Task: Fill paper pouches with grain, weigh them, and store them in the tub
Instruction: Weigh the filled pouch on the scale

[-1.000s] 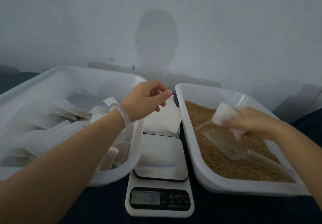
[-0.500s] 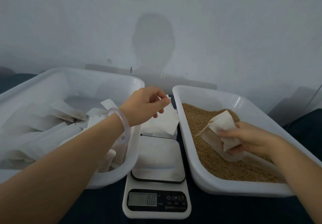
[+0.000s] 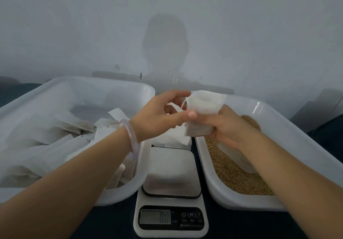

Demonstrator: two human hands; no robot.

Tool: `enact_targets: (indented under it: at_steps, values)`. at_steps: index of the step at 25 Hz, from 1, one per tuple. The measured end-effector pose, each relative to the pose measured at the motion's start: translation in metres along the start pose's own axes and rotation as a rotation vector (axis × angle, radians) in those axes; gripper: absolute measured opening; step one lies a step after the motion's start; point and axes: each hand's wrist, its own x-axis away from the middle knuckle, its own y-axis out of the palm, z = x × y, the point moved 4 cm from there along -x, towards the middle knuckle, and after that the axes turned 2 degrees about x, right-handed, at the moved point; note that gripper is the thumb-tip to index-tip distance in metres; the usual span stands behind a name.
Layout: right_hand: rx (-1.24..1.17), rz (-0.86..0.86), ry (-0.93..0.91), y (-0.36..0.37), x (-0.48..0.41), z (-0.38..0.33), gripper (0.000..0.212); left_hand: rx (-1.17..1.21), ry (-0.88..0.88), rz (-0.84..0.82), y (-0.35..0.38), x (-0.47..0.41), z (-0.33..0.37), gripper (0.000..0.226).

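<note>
Pouch (image 3: 205, 106) is held up just behind and above the scale (image 3: 170, 171), mouth upward and open. Its lower body is gripped by the right hand (image 3: 220, 132), with the fingers curled round it. Its left edge, where a thin string (image 3: 183, 105) shows, is pinched by the left hand (image 3: 159, 117). Fill level cannot be told.

Handling, as judged: thin soft paper, light, easily crumpled, and contents are spilled if it is tipped. It is best held round the body below the mouth. The string is probably to be pulled to close it. Tearing is risked if it is squeezed hard.

Scale platform is bare, and the display (image 3: 155, 217) seems to read zero. Left of the scale a white tub (image 3: 104, 80) is set, with a heap of pouches (image 3: 61, 129) in it. Right of the scale a white tray (image 3: 241, 203) of grain (image 3: 232, 175) is set, with a translucent scoop (image 3: 233, 155) lying in it under the right forearm. Behind the scale flat empty pouches (image 3: 176, 140) are stacked. A dark surface (image 3: 232, 225) is seen under the scale. A pale wall (image 3: 74, 25) stands close behind, with a head shadow on it.
</note>
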Motion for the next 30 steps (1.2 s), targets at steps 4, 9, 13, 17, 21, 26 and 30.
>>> enact_targets:
  at_steps: [4,9,13,17,21,26,30]
  values:
    - [0.442,0.083,-0.099,0.016,-0.002,0.001,0.033,-0.133,0.082,0.128,-0.01,-0.003,0.006,0.021]
    - [0.722,0.059,-0.118,0.007,0.005,0.006,0.019,-0.3,-0.098,-0.048,-0.013,-0.004,-0.006,0.012]
    - [0.961,-0.021,-0.101,0.018,0.001,0.011,0.023,-0.522,-0.098,-0.147,-0.018,-0.001,-0.009,0.011]
    - [1.07,-0.152,-0.041,0.03,0.001,0.019,0.033,-0.806,-0.271,-0.416,-0.008,0.007,-0.021,0.021]
    - [1.108,-0.186,0.035,0.031,0.002,0.023,0.026,-0.86,-0.276,-0.392,-0.004,0.007,-0.022,0.026]
    - [1.176,-0.226,0.111,0.039,-0.001,0.022,0.033,-1.08,-0.217,-0.523,0.015,0.006,-0.025,0.022]
    - [1.29,-0.268,0.131,0.047,-0.001,0.019,0.011,-1.032,-0.244,-0.553,0.021,0.006,-0.028,0.023]
